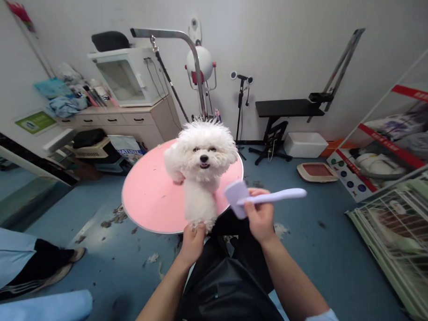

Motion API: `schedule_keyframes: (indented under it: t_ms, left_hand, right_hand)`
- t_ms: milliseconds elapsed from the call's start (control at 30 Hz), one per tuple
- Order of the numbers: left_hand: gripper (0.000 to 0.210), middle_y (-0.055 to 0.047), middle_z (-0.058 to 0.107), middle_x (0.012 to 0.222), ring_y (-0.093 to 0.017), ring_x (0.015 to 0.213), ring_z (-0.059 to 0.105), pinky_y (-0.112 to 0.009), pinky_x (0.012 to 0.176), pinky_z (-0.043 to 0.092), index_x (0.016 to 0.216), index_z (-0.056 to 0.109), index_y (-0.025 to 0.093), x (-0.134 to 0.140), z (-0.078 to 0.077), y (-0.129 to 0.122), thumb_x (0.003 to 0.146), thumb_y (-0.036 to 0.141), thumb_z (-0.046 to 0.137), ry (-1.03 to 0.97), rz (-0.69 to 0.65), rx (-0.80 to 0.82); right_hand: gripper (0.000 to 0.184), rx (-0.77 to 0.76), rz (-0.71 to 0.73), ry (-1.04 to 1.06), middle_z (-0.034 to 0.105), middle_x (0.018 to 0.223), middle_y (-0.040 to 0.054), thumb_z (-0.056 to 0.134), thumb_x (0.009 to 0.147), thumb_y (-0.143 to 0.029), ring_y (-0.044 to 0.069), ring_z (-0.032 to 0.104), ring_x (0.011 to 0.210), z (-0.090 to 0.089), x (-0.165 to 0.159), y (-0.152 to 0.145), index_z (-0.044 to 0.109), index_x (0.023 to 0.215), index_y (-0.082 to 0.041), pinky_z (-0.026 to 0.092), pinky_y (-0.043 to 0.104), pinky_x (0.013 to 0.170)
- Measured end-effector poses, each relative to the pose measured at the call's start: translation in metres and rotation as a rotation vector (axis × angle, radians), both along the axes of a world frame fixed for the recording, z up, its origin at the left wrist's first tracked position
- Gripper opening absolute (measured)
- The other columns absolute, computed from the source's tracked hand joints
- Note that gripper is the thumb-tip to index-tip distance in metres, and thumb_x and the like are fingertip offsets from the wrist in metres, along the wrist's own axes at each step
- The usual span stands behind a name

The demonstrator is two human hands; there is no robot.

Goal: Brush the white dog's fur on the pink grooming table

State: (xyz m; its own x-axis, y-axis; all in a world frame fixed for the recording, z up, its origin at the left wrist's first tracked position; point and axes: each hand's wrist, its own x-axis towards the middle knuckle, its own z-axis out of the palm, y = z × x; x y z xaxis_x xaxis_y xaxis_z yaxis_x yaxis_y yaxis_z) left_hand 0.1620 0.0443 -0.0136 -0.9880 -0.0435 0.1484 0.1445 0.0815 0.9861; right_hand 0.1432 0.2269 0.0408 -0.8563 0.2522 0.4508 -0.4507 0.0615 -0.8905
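A fluffy white dog (205, 156) is on a round pink grooming table (148, 191), facing me. My left hand (194, 243) is closed round the dog's front paw (203, 223) at the table's near edge. In my right hand (261, 215) is a lilac slicker brush (271, 196), gripped near its head. The brush head is to the right of the dog's chest, apart from the fur, and the handle points right. The bristles are hidden from view.
A metal grooming arm (196, 63) with a hanging strap rises behind the dog. Wire cages (402, 233) stand at the right. Fur clippings (117, 215) lie on the blue floor. Another person's legs (31, 260) and a blue sleeve (43, 309) show at the left.
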Motion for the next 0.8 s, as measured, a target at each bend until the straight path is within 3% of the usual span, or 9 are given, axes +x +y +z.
schedule_keyframes:
  t_ms: [100, 233, 367, 400, 500, 533, 667, 700, 800]
  left_hand:
    - [0.034, -0.001, 0.058, 0.066, -0.014, 0.062, 0.05, -0.025, 0.062, 0.042, 0.076, 0.059, 0.015, 0.0, 0.002, -0.006, 0.08, 0.048, 0.056, 0.047, -0.134, -0.057]
    - [0.027, -0.002, 0.061, 0.076, -0.014, 0.071, 0.053, -0.026, 0.069, 0.044, 0.088, 0.06, 0.015, 0.0, 0.003, -0.011, 0.088, 0.038, 0.047, 0.058, -0.189, -0.113]
    - [0.022, -0.004, 0.063, 0.084, -0.016, 0.078, 0.055, -0.027, 0.074, 0.045, 0.093, 0.059, 0.014, 0.002, 0.009, -0.009, 0.089, 0.033, 0.047, 0.092, -0.275, -0.139]
    - [0.022, -0.004, 0.063, 0.083, -0.016, 0.077, 0.054, -0.027, 0.073, 0.045, 0.094, 0.058, 0.014, 0.003, 0.01, -0.009, 0.09, 0.032, 0.046, 0.087, -0.278, -0.139]
    - [0.023, -0.003, 0.061, 0.08, -0.015, 0.075, 0.052, -0.027, 0.075, 0.044, 0.096, 0.057, 0.014, 0.006, 0.01, -0.008, 0.092, 0.032, 0.043, 0.066, -0.265, -0.166]
    - [0.023, -0.003, 0.06, 0.08, -0.015, 0.075, 0.052, -0.027, 0.075, 0.044, 0.094, 0.058, 0.014, 0.006, 0.009, -0.009, 0.092, 0.032, 0.044, 0.066, -0.279, -0.18]
    - [0.022, -0.004, 0.059, 0.081, -0.016, 0.077, 0.053, -0.026, 0.073, 0.044, 0.085, 0.057, 0.015, 0.005, 0.006, -0.014, 0.09, 0.034, 0.047, 0.059, -0.354, -0.177]
    - [0.023, -0.003, 0.058, 0.08, -0.015, 0.076, 0.052, -0.025, 0.071, 0.043, 0.083, 0.057, 0.015, 0.005, 0.007, -0.015, 0.09, 0.035, 0.046, 0.052, -0.36, -0.177]
    - [0.027, -0.001, 0.056, 0.073, -0.012, 0.064, 0.049, -0.023, 0.061, 0.041, 0.084, 0.058, 0.015, 0.005, 0.009, -0.018, 0.091, 0.037, 0.044, -0.006, -0.374, -0.179]
  right_hand:
    - [0.023, 0.238, 0.244, -0.09, 0.062, 0.087, 0.004, 0.068, 0.074, -0.029, 0.019, 0.06, 0.079, 0.004, 0.0, 0.0, 0.056, 0.092, -0.022, 0.05, 0.032, 0.073]
    - [0.025, 0.086, -0.119, 0.021, 0.06, 0.099, 0.0062, 0.064, 0.078, -0.031, 0.02, 0.06, 0.087, 0.009, 0.001, 0.0, 0.05, 0.096, -0.021, 0.049, 0.034, 0.077]
    - [0.022, 0.313, 0.253, -0.019, 0.062, 0.09, 0.004, 0.066, 0.077, -0.028, 0.019, 0.061, 0.08, 0.011, 0.004, -0.002, 0.055, 0.094, -0.022, 0.05, 0.031, 0.073]
    - [0.021, 0.33, 0.222, -0.025, 0.062, 0.088, 0.0036, 0.066, 0.077, -0.027, 0.018, 0.061, 0.078, 0.011, 0.003, -0.002, 0.055, 0.093, -0.021, 0.05, 0.031, 0.072]
    - [0.021, 0.144, -0.185, 0.11, 0.06, 0.098, 0.005, 0.063, 0.079, -0.027, 0.019, 0.06, 0.087, 0.015, 0.001, 0.001, 0.05, 0.095, -0.022, 0.048, 0.033, 0.079]
    - [0.022, 0.124, -0.205, 0.144, 0.059, 0.101, 0.0053, 0.064, 0.078, -0.027, 0.02, 0.059, 0.091, 0.016, 0.001, 0.002, 0.05, 0.095, -0.022, 0.048, 0.033, 0.08]
    - [0.02, 0.368, 0.241, -0.056, 0.063, 0.086, 0.0026, 0.067, 0.076, -0.028, 0.018, 0.061, 0.077, 0.018, 0.006, 0.004, 0.055, 0.091, -0.021, 0.049, 0.03, 0.07]
    - [0.021, 0.356, 0.201, -0.096, 0.063, 0.085, 0.0028, 0.066, 0.076, -0.029, 0.018, 0.061, 0.075, 0.017, 0.007, 0.004, 0.055, 0.092, -0.021, 0.049, 0.03, 0.069]
    - [0.022, 0.141, -0.138, -0.02, 0.061, 0.095, 0.0051, 0.063, 0.079, -0.03, 0.019, 0.06, 0.082, 0.013, 0.009, 0.005, 0.051, 0.096, -0.021, 0.049, 0.031, 0.073]
